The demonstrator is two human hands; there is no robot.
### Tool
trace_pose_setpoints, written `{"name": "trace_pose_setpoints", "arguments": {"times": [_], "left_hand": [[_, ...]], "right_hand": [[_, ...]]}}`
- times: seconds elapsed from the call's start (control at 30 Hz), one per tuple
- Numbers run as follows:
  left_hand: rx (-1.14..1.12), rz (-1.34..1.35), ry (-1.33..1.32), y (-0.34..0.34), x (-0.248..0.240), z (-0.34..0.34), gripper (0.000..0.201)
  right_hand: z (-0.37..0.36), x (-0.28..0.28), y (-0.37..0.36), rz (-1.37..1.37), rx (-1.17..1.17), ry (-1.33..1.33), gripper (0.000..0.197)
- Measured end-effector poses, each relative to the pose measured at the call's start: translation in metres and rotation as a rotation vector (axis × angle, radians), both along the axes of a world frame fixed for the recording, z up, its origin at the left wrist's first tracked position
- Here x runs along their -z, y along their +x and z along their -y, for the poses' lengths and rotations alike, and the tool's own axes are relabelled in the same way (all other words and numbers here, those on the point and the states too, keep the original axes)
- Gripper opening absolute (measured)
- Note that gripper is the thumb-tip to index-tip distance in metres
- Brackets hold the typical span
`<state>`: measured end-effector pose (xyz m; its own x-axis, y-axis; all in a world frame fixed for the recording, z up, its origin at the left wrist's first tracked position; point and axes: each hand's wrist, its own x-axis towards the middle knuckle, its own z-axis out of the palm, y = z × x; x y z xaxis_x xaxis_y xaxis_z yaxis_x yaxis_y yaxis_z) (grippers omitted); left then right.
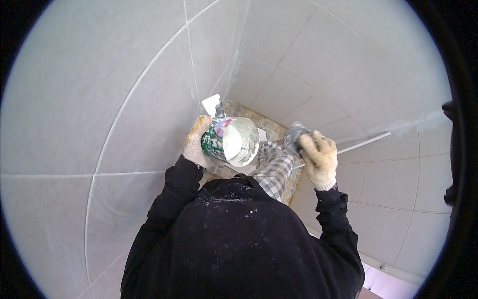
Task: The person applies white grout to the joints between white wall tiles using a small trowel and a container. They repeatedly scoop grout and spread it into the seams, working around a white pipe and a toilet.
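Note:
My left hand (195, 144), in a stained off-white work glove, grips the left side of a green patterned bucket (213, 143). The bucket is tilted and its mouth shows whitish paste (249, 142) smeared inside. A smooth white piece (232, 143) lies at the opening; I cannot tell its kind. Just beyond the left glove is a white flat-bladed tool (211, 104) with a dark handle, partly hidden by the bucket. My right hand (319, 155), gloved too, is closed around a crumpled grey, cloth-like thing (296, 137), held apart from the bucket.
Grey tiled walls (318, 65) with pale joints meet in a corner ahead. A long white strip (366, 143) slants beside the right wall. Below are small patterned floor tiles (269, 124) and my leg in checked trousers (275, 169). A pinkish patch (391, 286) shows at the lower right.

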<state>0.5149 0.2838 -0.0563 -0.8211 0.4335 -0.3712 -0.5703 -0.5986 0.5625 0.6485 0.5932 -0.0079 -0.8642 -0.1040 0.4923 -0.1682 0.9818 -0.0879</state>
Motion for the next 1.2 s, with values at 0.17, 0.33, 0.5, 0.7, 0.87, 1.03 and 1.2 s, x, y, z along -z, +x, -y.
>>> {"name": "trace_pose_setpoints", "arguments": {"times": [0.17, 0.33, 0.5, 0.7, 0.87, 1.03, 1.2], "left_hand": [[0.200, -0.001, 0.249, -0.011, 0.026, 0.011, 0.062], [0.386, -0.074, 0.531, -0.012, 0.031, 0.002, 0.100], [0.382, -0.091, 0.352, -0.027, 0.033, 0.001, 0.087], [0.266, 0.006, 0.262, -0.035, 0.045, 0.011, 0.062], [0.170, 0.029, 0.045, -0.028, 0.033, 0.003, 0.069], [0.074, 0.017, -0.007, -0.036, 0.020, 0.003, 0.058], [0.049, -0.155, -0.004, -0.055, 0.037, -0.001, 0.052]], "right_hand": [[0.006, 0.046, 0.005, 0.123, 0.240, -1.525, 0.049], [0.048, 0.085, 0.005, 0.262, -0.095, -2.282, 0.034], [0.112, 0.101, -0.003, 0.405, -0.404, -2.546, 0.064], [0.120, 0.133, -0.018, 0.350, -0.277, -2.602, 0.048], [0.073, 0.109, -0.009, 0.148, -0.201, -2.500, 0.041], [0.027, 0.002, 0.027, 0.181, -0.074, -1.319, 0.069], [0.063, -0.050, 0.017, 0.511, -0.131, -0.993, 0.061]]}}
